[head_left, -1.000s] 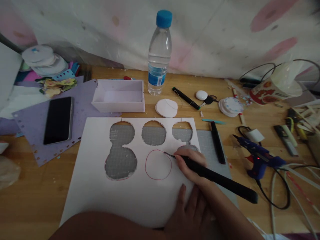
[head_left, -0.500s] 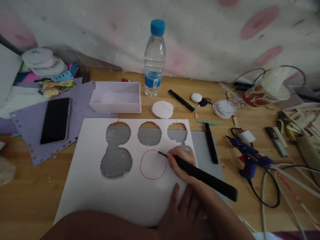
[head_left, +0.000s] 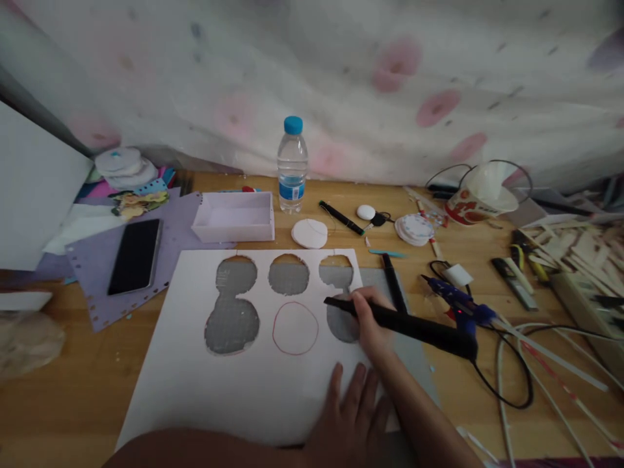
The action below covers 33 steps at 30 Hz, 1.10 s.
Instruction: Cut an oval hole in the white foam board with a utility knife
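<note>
A white foam-like board [head_left: 263,396] lies under both hands, with several rough-edged round holes cut through it. On its middle a circle outlined in red [head_left: 295,328] is uncut. My right hand [head_left: 373,325] grips a long black craft knife [head_left: 414,328], its slanted tip raised between the red circle and the right-hand hole. My left hand [head_left: 353,406] rests flat on the board's lower right, fingers spread, with the forearm crossing the bottom of the view. Grey cutting mat [head_left: 414,364] shows through the holes and along the board's right side.
Behind the board stand a white open box [head_left: 234,221], a water bottle [head_left: 292,169] and white discs [head_left: 310,233]. A phone [head_left: 135,255] lies on purple paper at left. To the right are a blue glue gun [head_left: 458,302], cables [head_left: 504,383] and wooden sticks [head_left: 575,250].
My right hand has drawn the knife tip away from the red circle's upper edge, to the right. My left hand stays flat on the board. The camera view has tilted up and shifted.
</note>
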Available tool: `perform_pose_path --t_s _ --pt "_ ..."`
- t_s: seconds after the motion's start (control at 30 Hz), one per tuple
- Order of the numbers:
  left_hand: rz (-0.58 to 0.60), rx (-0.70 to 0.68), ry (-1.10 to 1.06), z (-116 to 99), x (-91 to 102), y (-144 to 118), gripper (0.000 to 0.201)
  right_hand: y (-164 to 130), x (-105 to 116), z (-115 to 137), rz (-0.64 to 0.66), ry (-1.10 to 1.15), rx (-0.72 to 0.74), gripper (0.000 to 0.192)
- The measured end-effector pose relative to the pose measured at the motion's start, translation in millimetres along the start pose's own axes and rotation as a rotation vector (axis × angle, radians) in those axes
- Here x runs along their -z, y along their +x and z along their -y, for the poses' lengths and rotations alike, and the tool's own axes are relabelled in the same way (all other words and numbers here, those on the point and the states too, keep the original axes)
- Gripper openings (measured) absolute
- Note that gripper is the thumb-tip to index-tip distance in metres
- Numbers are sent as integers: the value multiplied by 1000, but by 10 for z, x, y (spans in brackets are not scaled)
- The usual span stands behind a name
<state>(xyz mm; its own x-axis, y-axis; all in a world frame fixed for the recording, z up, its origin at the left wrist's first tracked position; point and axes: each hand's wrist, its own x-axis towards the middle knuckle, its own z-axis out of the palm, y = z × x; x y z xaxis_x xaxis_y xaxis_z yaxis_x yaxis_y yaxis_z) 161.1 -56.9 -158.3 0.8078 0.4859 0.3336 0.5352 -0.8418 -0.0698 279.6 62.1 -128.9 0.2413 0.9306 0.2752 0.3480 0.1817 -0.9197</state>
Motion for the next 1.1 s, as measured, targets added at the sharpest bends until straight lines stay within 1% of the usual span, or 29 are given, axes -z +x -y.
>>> perform_pose_path --t_s 0.07,0.13,0.17,0.23,0.27,0.3,0.37,0.4,0.43,0.47,0.5,0.53,0.57,0.63,0.7,0.73,0.8,0.83,0.87,0.9,0.93,1.0,1.03,1.1 --pt "-1 9 -3 13 19 -19 41 18 6 13 -72 74 -135 26" --pt "-42 35 -42 59 63 -74 42 15 -10 58 -67 173 -254 29" --pt "-53 57 -97 98 102 -115 44 0 -27 94 -45 220 -288 30" --pt "-53 145 -319 206 222 -208 52 -60 -77 188 -3 297 -314 31" --pt "-39 224 -484 270 300 -249 56 -104 -111 244 16 345 -315 30" --pt "-49 327 -676 337 387 -281 58 -155 -151 303 34 403 -312 30" --pt "-93 635 -1078 464 564 -297 54 -276 -248 423 51 530 -305 31" --pt "-135 788 -1283 519 647 -280 50 -345 -303 478 44 579 -296 32" --pt "-164 958 -1459 563 720 -251 46 -418 -360 527 29 598 -280 32" --pt "-220 1086 -1591 596 783 -216 43 -495 -417 569 11 585 -257 33" --pt "-289 1166 -1694 617 834 -181 41 -575 -473 603 10 550 -235 33" --pt "-354 1212 -1777 628 875 -151 39 -657 -524 630 30 501 -218 34" --pt "-420 1223 -1838 632 905 -132 39 -737 -568 651 62 443 -198 34" --pt "-510 1228 -1910 632 939 -135 38 -885 -623 681 137 333 -148 32" --pt "-548 1272 -1898 652 946 -194 36 -1005 -615 695 199 274 -97 33" --pt "-563 1304 -1865 677 944 -241 35 -1055 -580 693 237 267 -77 37" --pt "-595 1358 -1783 763 935 -354 35 -1137 -446 672 328 273 -61 52" --pt "-623 1383 -1737 820 931 -414 36 -1172 -352 656 398 275 -62 58" --pt "-656 1408 -1690 879 930 -470 37 -1202 -248 640 450 270 -81 60" --pt "-684 1430 -1647 936 930 -520 39 -1227 -144 630 529 259 -129 61" --pt "-701 1443 -1613 983 931 -559 40 -1244 -49 630 638 266 -173 64" --pt "-694 1433 -1564 1032 931 -602 41 -1248 79 670 738 323 -273 64" --pt "-661 1410 -1553 1030 928 -604 40 -1235 100 709 769 354 -304 62" --pt "-555 1338 -1547 978 913 -579 37 -1182 62 800 776 373 -364 50"
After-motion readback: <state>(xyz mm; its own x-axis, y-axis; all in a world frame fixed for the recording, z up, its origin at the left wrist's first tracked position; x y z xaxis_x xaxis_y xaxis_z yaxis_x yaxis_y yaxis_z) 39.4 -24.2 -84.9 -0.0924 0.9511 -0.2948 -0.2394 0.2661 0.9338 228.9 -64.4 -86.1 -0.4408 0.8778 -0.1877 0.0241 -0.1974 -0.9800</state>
